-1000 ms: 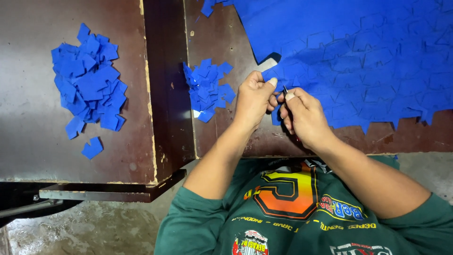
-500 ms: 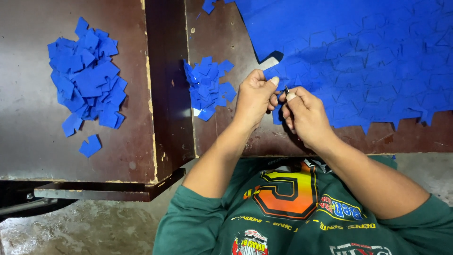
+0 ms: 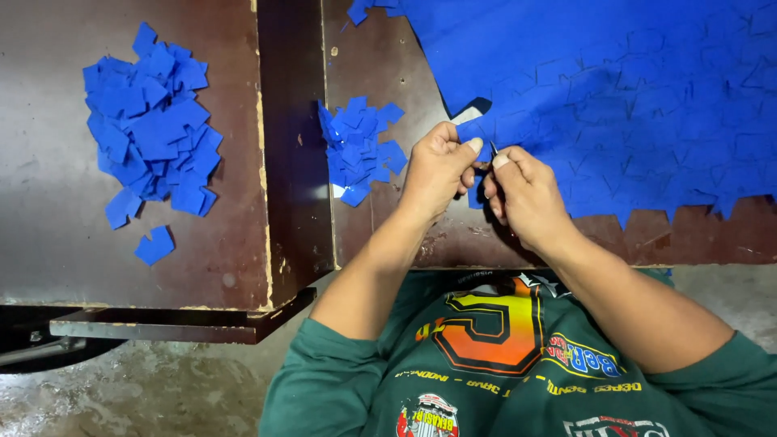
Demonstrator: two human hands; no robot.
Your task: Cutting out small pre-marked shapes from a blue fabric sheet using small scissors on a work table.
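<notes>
Head view shows, at far left, a big pile (image 3: 150,142) of blue cut pieces on the dark worktop (image 3: 48,226), with one piece (image 3: 154,245) lying apart below it. A smaller pile (image 3: 358,154) sits just left of the hands. The left hand (image 3: 437,170) is pinched together on the edge of the blue sheet (image 3: 615,97). The right hand (image 3: 524,194) is closed around a thin dark tool (image 3: 493,149), touching the same edge. The sheet covers the worktop's upper right.

I take this for a small craft workshop: a worn dark brown wooden bench (image 3: 243,267), heaps of cut blue fabric pieces (image 3: 150,137), a bare concrete floor (image 3: 162,396).
</notes>
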